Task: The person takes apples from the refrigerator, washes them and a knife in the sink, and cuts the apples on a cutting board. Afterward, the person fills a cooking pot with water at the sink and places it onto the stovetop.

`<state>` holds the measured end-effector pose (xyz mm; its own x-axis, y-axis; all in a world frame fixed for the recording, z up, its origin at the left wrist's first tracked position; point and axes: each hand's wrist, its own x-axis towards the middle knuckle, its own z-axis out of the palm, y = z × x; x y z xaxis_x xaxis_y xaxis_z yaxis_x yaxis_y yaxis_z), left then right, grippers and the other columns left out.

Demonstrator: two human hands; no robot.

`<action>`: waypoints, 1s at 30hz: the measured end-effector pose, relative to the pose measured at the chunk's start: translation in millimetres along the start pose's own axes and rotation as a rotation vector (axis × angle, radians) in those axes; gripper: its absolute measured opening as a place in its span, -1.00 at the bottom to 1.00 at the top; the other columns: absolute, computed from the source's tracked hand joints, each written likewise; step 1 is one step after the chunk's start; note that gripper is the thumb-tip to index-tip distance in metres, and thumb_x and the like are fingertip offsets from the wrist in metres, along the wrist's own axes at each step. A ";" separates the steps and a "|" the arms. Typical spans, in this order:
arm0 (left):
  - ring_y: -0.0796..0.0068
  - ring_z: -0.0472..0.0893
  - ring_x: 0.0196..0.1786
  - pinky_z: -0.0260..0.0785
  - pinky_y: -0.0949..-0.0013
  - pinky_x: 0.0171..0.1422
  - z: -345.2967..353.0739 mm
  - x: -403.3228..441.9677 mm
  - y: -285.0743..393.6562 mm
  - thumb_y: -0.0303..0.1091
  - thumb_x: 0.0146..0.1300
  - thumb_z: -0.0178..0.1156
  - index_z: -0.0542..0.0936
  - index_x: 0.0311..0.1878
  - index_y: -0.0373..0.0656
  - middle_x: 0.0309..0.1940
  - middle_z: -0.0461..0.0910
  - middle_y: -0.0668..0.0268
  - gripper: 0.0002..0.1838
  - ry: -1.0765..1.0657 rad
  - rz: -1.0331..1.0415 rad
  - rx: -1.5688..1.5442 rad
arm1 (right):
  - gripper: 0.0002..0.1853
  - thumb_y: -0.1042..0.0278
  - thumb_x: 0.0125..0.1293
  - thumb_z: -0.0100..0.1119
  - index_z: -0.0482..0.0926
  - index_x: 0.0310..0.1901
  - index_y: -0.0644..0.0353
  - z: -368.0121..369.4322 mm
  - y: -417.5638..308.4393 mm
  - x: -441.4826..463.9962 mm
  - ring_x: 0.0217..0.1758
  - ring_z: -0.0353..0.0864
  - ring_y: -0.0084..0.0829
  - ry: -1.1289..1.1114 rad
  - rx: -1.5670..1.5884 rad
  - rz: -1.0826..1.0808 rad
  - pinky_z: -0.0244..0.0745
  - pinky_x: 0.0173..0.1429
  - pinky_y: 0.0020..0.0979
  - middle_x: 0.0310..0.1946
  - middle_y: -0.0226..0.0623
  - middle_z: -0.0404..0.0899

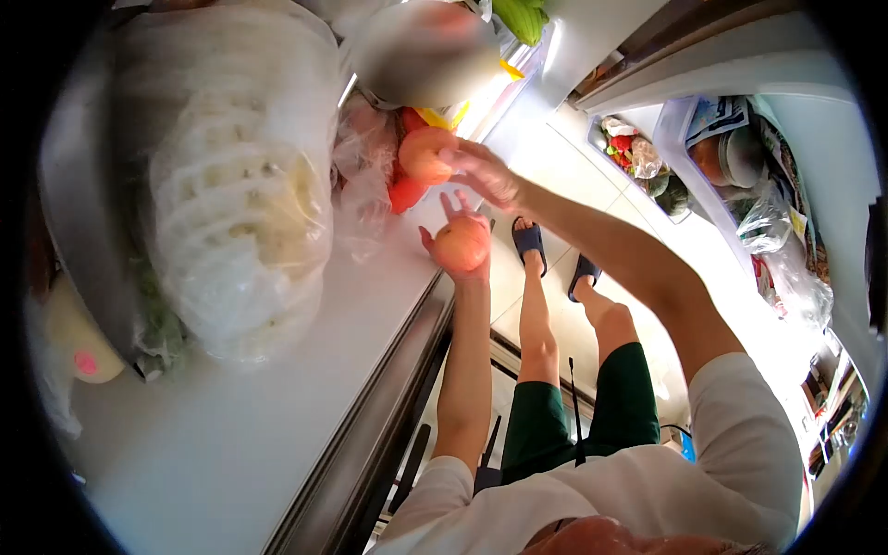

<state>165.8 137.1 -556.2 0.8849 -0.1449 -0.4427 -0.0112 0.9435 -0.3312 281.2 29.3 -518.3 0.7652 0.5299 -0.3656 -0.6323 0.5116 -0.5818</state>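
Note:
On the upturned palm of my left hand (pixel 460 215) rests a round pinkish-orange apple (pixel 462 244), its fingers partly spread around it. Just above, my right hand (pixel 486 176) has its fingertips on the side of a second apple (pixel 426 155). Behind this second apple are red items (pixel 404 192), partly hidden, and a crumpled clear plastic bag (pixel 363 153). Both hands are at the edge of a pale fridge shelf (pixel 213 444).
A large plastic-wrapped pale bundle (pixel 240 203) fills the shelf's left side. Behind the hands sits a blurred round container (pixel 425 55), with green vegetables (pixel 521 18) beyond. At right, an open fridge door (pixel 740 79) carries packed bins (pixel 680 129). Tiled floor (pixel 578 157) lies below.

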 end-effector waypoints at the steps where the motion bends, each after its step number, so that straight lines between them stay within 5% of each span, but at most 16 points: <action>1: 0.41 0.45 0.11 0.33 0.23 0.07 -13.7 -5.5 4.6 0.26 0.14 0.06 0.26 0.34 0.08 0.24 0.36 0.25 -0.25 0.009 -0.045 0.156 | -0.24 -0.01 0.23 0.20 0.19 0.30 0.33 -4.6 -4.3 -12.4 0.30 0.27 -0.37 -0.047 0.062 -0.031 0.08 0.43 -0.19 0.22 -0.22 0.33; 5: 0.48 0.47 0.01 0.32 0.26 0.04 -40.4 -51.8 -15.2 0.19 0.16 0.10 0.25 0.34 -0.02 0.20 0.33 0.24 -0.25 0.056 -0.134 0.225 | -0.20 -0.09 0.21 0.20 0.14 0.33 0.24 -81.8 14.7 -72.0 0.25 0.37 -0.34 0.038 0.131 0.013 0.26 0.36 -0.16 0.20 -0.18 0.33; 10: 0.45 0.51 -0.11 0.37 0.20 0.02 -72.1 -103.6 -20.6 0.19 0.20 0.06 0.24 0.37 0.01 0.17 0.34 0.28 -0.26 0.218 -0.120 0.161 | -0.39 -0.03 0.30 0.10 0.24 0.27 0.12 -176.8 62.1 -194.5 0.21 0.41 -0.35 0.484 0.255 0.160 0.39 0.23 -0.11 0.16 -0.28 0.37; 16: 0.43 0.52 -0.14 0.37 0.19 0.05 -80.9 -127.7 -24.1 0.15 0.21 0.08 0.16 0.41 0.03 0.19 0.32 0.24 -0.23 0.236 -0.162 0.212 | -0.42 -0.13 0.25 0.14 0.33 0.18 0.03 -187.3 101.7 -292.2 0.18 0.43 -0.36 0.770 0.446 0.120 0.38 0.21 -0.10 0.07 -0.39 0.46; 22: 0.31 0.54 -0.18 0.38 0.13 0.01 -54.1 -112.0 -42.9 0.29 0.25 -0.04 0.02 0.47 0.03 0.36 0.18 0.12 -0.15 0.183 -0.621 0.563 | -0.23 0.13 0.07 0.34 0.23 0.29 0.18 -90.1 37.8 -253.6 0.23 0.36 -0.35 0.221 -0.190 0.117 0.30 0.30 -0.24 0.20 -0.27 0.34; 23: 0.23 0.54 -0.20 0.38 0.07 -0.02 -58.5 -112.4 -44.5 0.38 0.22 -0.10 0.08 0.44 -0.03 0.29 0.27 0.06 -0.12 0.196 -0.644 0.589 | -0.18 0.17 -0.01 0.42 0.25 0.29 0.16 -79.0 24.9 -238.5 0.28 0.29 -0.33 0.158 -0.500 0.158 0.28 0.32 -0.23 0.26 -0.25 0.25; 26: 0.20 0.54 -0.20 0.37 0.04 -0.06 -45.2 -105.3 -52.6 0.43 0.17 -0.11 0.21 0.35 -0.15 0.20 0.37 0.04 -0.09 0.119 -0.771 0.592 | -0.20 0.11 0.03 0.41 0.26 0.27 0.20 -51.8 -2.7 -209.7 0.33 0.23 -0.27 -0.085 -0.723 0.159 0.25 0.34 -0.26 0.25 -0.21 0.26; 27: 0.20 0.54 -0.26 0.36 0.05 -0.12 -44.4 -106.6 -52.4 0.45 0.16 -0.10 0.30 0.23 -0.26 0.04 0.46 0.05 -0.09 0.244 -0.694 0.577 | -0.21 0.13 0.04 0.40 0.26 0.28 0.16 -53.3 -3.5 -198.5 0.35 0.21 -0.26 -0.159 -0.885 0.091 0.22 0.36 -0.23 0.27 -0.20 0.23; 29: 0.22 0.53 -0.31 0.35 0.07 -0.15 -43.7 -106.5 -48.3 0.44 0.16 -0.08 0.30 0.22 -0.27 0.03 0.44 0.08 -0.10 0.275 -0.597 0.545 | -0.23 0.17 0.05 0.39 0.26 0.30 0.09 -56.1 -8.6 -170.0 0.39 0.16 -0.24 -0.317 -1.211 -0.056 0.17 0.41 -0.18 0.31 -0.20 0.17; 30: 0.23 0.53 -0.33 0.35 0.08 -0.16 -42.6 -103.5 -46.4 0.43 0.16 -0.07 0.29 0.21 -0.27 0.03 0.43 0.09 -0.11 0.285 -0.548 0.528 | -0.26 0.21 0.09 0.35 0.25 0.31 0.09 -52.6 -14.5 -154.5 0.39 0.16 -0.22 -0.276 -1.098 -0.059 0.13 0.43 -0.19 0.32 -0.20 0.17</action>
<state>54.9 95.7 -530.6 0.5474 -0.6301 -0.5507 0.6735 0.7224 -0.1570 178.5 -95.6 -491.5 0.6515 0.7252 -0.2227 -0.0432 -0.2577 -0.9653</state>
